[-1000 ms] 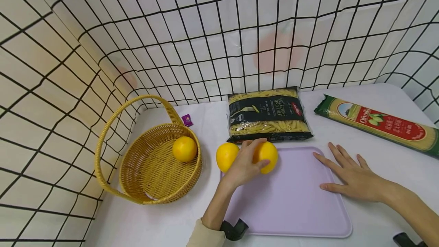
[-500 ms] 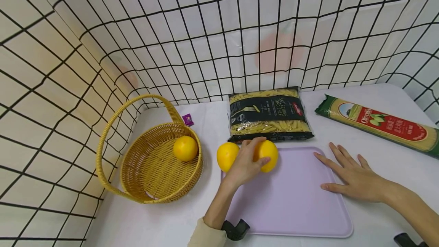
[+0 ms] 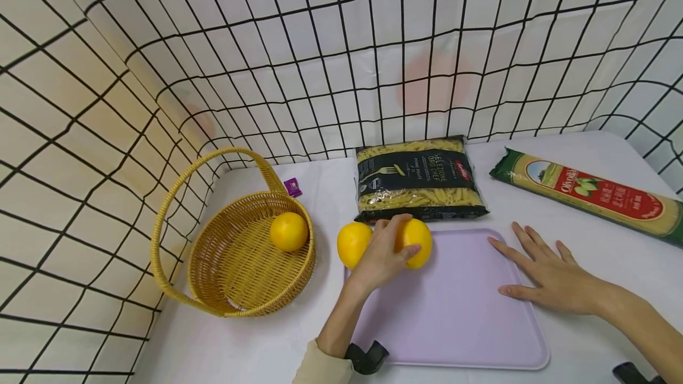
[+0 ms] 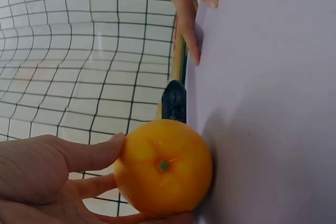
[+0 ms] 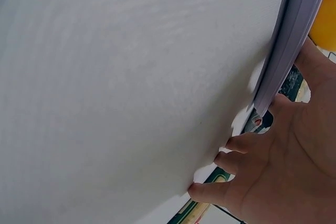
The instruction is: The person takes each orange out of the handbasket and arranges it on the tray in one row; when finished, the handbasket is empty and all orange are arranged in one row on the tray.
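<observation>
My left hand (image 3: 380, 259) grips an orange (image 3: 417, 244) at the upper left of a lilac tray (image 3: 453, 313). In the left wrist view the thumb and fingers curl round this orange (image 4: 165, 169), its green stem spot facing the camera. Just left of that hand, a second orange (image 3: 353, 244) sits at the tray's corner, partly hidden by the hand. A third orange (image 3: 289, 232) lies inside a yellow wicker basket (image 3: 251, 307). My right hand (image 3: 552, 280) lies with fingers spread over the tray's right edge; in the right wrist view its fingertips (image 5: 197, 191) touch the white tabletop.
Behind the tray lies a black bag of penne (image 3: 418, 176). A long spaghetti pack (image 3: 592, 191) lies at the back right. A small purple packet (image 3: 292, 186) is beside the basket, whose tall handle (image 3: 155, 236) arches up. Black wire mesh (image 3: 320, 76) encloses the table.
</observation>
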Demonstrator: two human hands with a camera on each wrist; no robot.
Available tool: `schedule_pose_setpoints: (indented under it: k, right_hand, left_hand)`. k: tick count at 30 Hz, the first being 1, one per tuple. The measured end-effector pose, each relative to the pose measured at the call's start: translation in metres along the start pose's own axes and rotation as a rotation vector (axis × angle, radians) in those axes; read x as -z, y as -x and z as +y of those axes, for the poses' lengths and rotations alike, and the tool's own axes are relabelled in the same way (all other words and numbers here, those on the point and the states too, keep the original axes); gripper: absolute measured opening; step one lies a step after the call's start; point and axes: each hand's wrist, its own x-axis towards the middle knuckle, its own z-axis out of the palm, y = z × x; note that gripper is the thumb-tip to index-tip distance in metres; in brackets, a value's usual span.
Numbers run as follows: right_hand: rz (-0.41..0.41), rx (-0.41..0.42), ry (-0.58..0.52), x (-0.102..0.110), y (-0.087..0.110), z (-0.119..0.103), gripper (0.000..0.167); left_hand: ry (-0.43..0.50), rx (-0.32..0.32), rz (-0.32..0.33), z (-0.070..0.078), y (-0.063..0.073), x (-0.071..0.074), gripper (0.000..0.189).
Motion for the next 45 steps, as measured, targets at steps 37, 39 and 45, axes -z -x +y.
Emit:
schedule_pose_setpoints:
  k: [37, 39, 45]
  right_hand:
    - [-0.001, -0.002, 0.01, 0.001, -0.001, -0.001, 0.091]
    - [0.0, 0.0, 0.007, 0.0, -0.001, -0.001, 0.091]
    - [-0.004, -0.007, -0.003, -0.001, -0.001, -0.001, 0.091]
  left_hand:
    - [-0.01, -0.101, 0.131, 0.013, 0.016, 0.031, 0.05]
    - [0.035, -0.138, 0.159, 0.01, 0.017, 0.04, 0.049]
    - [0.133, -0.097, 0.251, -0.002, 0.019, 0.076, 0.049]
